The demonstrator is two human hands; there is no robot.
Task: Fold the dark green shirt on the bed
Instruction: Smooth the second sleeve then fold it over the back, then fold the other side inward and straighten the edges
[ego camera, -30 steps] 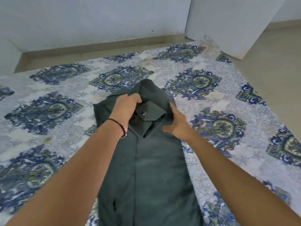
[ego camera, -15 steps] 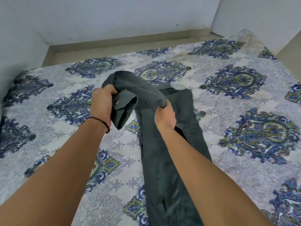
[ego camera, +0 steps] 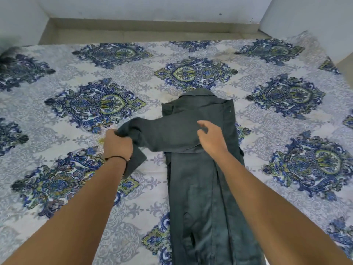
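The dark green shirt point(ego camera: 202, 184) lies as a long narrow strip down the middle of the bed, collar at the far end. One sleeve point(ego camera: 162, 132) stretches leftward across the chest. My left hand point(ego camera: 117, 145), with a thin black wristband, is closed on the sleeve's cuff end off the shirt's left edge. My right hand point(ego camera: 211, 137) hovers over the shirt's upper right part with fingers spread, holding nothing.
The bed sheet point(ego camera: 95, 104) is white-grey with large blue and green medallions and spreads wide on both sides of the shirt. Beyond the far edge runs a beige floor strip point(ego camera: 145, 33) and white walls; a wall corner point(ego camera: 313, 22) juts in at the right.
Both hands held the bunched collar end lifted; now the shirt lies flat, the left hand has pulled a sleeve out leftward, and the right hand has let go.
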